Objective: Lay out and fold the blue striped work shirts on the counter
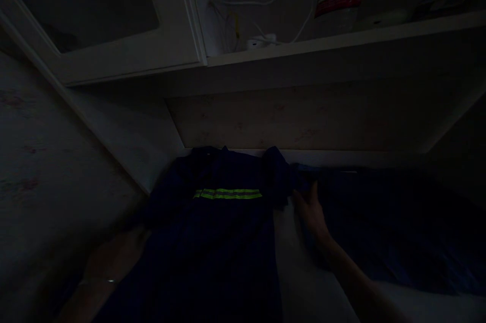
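Resting on a dark work shirt, right hand fingers loosely spread, left hand grip unclear.

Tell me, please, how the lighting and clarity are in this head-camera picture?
Head view: very dim throughout; the dark blue garment nearly merges with shadow, only its reflective stripe standing out. The right hand is faintly visible at the fabric, the left hand barely. The shelf lines bow, suggesting wide-angle distortion. No glare.

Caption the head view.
Right hand touches dark blue fabric work jacket with yellow-green reflective stripe; left hand rests at its side.
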Tool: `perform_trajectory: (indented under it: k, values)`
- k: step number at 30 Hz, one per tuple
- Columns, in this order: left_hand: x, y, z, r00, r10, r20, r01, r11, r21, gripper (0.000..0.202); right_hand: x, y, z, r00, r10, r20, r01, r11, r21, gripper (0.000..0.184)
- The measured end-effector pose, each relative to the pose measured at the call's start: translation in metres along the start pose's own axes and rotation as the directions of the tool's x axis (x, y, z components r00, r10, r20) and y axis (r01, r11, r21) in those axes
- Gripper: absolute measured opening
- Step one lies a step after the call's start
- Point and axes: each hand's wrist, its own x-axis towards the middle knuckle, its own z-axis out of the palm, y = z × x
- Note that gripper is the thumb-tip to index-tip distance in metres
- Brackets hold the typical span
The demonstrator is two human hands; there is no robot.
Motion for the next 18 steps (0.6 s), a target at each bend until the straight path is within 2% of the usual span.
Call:
perform_trajectory:
  k: [1,2,3,4,5,7,9,11,14,16,18]
  values:
    - [0.003,0.012,-0.003,0.988,0.136,0.076,-0.132,0.99,-0.045,0.04,-0.011,-0.003,0.003,0.996,-0.089,-0.01,0.089,0.994,-0.059,0.085]
    - [0.009,0.029,-0.002,0.952,0.271,0.139,-0.257,0.96,-0.112,0.04,-0.023,-0.006,0.009,0.981,-0.194,0.012,0.194,0.974,-0.113,0.073]
    - [0.018,0.049,0.003,0.9,0.393,0.189,-0.362,0.915,-0.179,0.04,-0.035,-0.007,0.015,0.951,-0.3,0.075,0.308,0.937,-0.164,0.06]
    - [0.029,0.07,0.012,0.863,0.454,0.22,-0.411,0.886,-0.217,0.041,-0.047,-0.007,0.023,0.905,-0.386,0.18,0.419,0.884,-0.208,0.05]
    - [0.043,0.091,0.023,0.848,0.479,0.228,-0.434,0.874,-0.218,0.041,-0.058,-0.006,0.031,0.847,-0.438,0.303,0.513,0.823,-0.244,0.044]
    - [0.077,0.125,0.045,0.854,0.473,0.218,-0.443,0.879,-0.174,0.045,-0.074,0.0,0.044,0.737,-0.446,0.507,0.633,0.719,-0.287,0.038]
    - [0.114,0.143,0.06,0.881,0.433,0.19,-0.416,0.901,-0.126,0.056,-0.082,0.007,0.052,0.692,-0.403,0.598,0.663,0.684,-0.306,0.037]
    - [0.15,0.144,0.063,0.911,0.384,0.15,-0.375,0.923,-0.086,0.066,-0.082,0.011,0.054,0.691,-0.369,0.622,0.645,0.703,-0.299,0.036]
    - [0.199,0.13,0.053,0.945,0.326,0.014,-0.326,0.945,-0.026,0.069,-0.076,0.01,0.053,0.701,-0.35,0.621,0.613,0.741,-0.274,0.035]
    - [0.225,0.118,0.047,0.951,0.291,-0.106,-0.287,0.957,0.048,0.067,-0.073,0.007,0.053,0.708,-0.342,0.618,0.593,0.763,-0.257,0.033]
    - [0.246,0.109,0.048,0.942,0.291,-0.168,-0.274,0.955,0.116,0.063,-0.071,0.006,0.055,0.713,-0.333,0.617,0.574,0.782,-0.242,0.031]
